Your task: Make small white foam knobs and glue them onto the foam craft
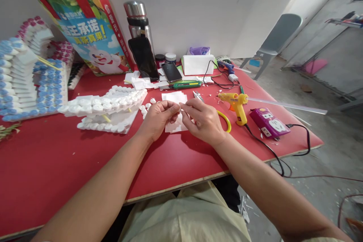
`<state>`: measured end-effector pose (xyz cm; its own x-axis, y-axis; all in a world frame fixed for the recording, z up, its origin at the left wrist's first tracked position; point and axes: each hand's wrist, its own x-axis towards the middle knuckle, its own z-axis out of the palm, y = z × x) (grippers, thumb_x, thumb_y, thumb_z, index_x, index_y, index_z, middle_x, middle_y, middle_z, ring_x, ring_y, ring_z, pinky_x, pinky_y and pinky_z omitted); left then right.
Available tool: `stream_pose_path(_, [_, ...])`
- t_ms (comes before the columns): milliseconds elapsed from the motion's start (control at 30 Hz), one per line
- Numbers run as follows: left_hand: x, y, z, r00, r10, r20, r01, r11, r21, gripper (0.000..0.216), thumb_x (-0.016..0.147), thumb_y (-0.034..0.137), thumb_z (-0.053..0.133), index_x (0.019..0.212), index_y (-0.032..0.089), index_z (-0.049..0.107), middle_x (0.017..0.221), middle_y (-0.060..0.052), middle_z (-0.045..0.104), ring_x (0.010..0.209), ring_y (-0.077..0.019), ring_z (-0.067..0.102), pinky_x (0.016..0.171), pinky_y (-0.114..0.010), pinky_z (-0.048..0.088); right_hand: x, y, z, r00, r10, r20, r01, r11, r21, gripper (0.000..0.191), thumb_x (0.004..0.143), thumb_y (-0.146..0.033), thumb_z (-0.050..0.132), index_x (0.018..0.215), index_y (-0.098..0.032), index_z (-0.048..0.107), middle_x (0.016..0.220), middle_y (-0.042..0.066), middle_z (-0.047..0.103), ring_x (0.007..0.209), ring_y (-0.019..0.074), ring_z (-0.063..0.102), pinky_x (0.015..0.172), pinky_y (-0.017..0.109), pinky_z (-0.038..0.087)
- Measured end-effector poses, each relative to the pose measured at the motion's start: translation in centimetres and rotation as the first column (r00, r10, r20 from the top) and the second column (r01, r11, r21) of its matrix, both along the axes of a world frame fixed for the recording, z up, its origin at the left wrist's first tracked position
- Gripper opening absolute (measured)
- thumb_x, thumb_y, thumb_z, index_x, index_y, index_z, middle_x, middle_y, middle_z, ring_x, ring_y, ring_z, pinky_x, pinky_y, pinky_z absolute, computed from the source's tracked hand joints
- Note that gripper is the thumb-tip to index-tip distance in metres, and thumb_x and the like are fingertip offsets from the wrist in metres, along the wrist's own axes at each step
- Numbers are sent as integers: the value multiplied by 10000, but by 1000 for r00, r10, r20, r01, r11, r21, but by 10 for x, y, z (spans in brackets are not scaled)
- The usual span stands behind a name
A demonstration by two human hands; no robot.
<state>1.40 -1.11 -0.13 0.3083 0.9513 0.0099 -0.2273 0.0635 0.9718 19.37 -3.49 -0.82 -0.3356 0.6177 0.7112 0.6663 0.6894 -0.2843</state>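
Over a small stack of white paper sheets (178, 125), my left hand (159, 118) and my right hand (203, 120) meet at their fingertips. Thumb and forefinger of the left are pinched together. The right hand's fingers are bent in toward the same spot. A tiny whitish bit shows between the fingertips, too small to name. Several white rolled paper rosettes (143, 112) lie just left of the left hand. Scissors with yellow handles (226, 121) lie partly under my right hand, their blades pointing away.
White rosette-edged pieces (99, 105) stand to the left, blue-and-white ones (51, 87) behind. A yellow glue gun (237, 106) and purple power strip (269, 123) with a cord are right. A green cutter knife (185, 84), phone (143, 58), flask (138, 22) and bag (96, 38) stand or lie at the back.
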Motion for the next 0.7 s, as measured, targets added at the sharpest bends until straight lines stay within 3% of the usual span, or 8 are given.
stream_pose_path(133, [0,0,-1,997,40,-72,-40,999,2,372,726,455,872,741,139,676,596,7,545,558,-93,455,558,-248,350,-4,-2,3,979,-75,188,69,997,39,292,980,-253,489,1123,-148,722,979,118,695,741,192,625,612,317,465])
stream_pose_path(233, [-1,3,-1,998,61,-24,-62,997,-49,391,701,455,891,750,129,680,614,8,555,553,-80,468,551,-234,363,-7,-6,4,974,-76,211,70,997,34,326,967,-216,482,1198,-129,696,1021,137,692,747,197,626,580,314,450])
stream_pose_path(300, [-3,5,1,994,82,70,-74,992,-102,390,678,426,914,756,121,683,678,-2,587,576,-68,492,555,-213,384,-8,-9,5,994,-28,110,26,999,19,362,960,-186,481,1260,-149,680,1074,137,694,796,197,651,605,307,478])
stream_pose_path(367, [-4,7,3,983,80,165,-55,987,-152,384,657,392,933,745,114,682,741,-14,612,601,-57,507,552,-189,396,-9,-11,6,994,8,-109,-9,1000,-3,357,965,-178,491,1260,-184,693,1083,119,695,835,185,667,668,301,513])
stream_pose_path(467, [-4,5,6,967,5,256,42,983,-178,344,674,354,929,765,107,709,790,-24,632,618,-46,513,557,-166,413,-9,-9,8,887,-26,-461,-54,986,-159,259,976,-251,555,1136,-200,752,966,77,691,715,142,638,657,295,519])
stream_pose_path(533, [-3,3,8,961,-49,274,97,982,-164,307,689,326,922,827,112,751,802,-26,647,625,-48,522,578,-168,434,-9,-6,9,770,-76,-634,-201,913,-354,243,962,-352,618,1077,-203,771,858,40,674,594,110,582,566,277,487])
stream_pose_path(600, [-2,0,9,961,-80,266,120,983,-139,291,693,304,918,887,132,785,799,-27,665,632,-57,537,598,-182,452,-9,-2,10,630,-138,-764,-422,765,-486,300,925,-447,673,1079,-211,775,789,9,644,532,91,538,487,254,436])
stream_pose_path(700, [-1,-2,8,965,-102,241,125,989,-83,247,722,296,898,912,166,809,795,-29,686,645,-71,558,618,-204,461,-9,0,11,484,-220,-847,-624,591,-511,356,856,-491,749,1077,-214,782,748,-14,602,505,70,491,436,227,365])
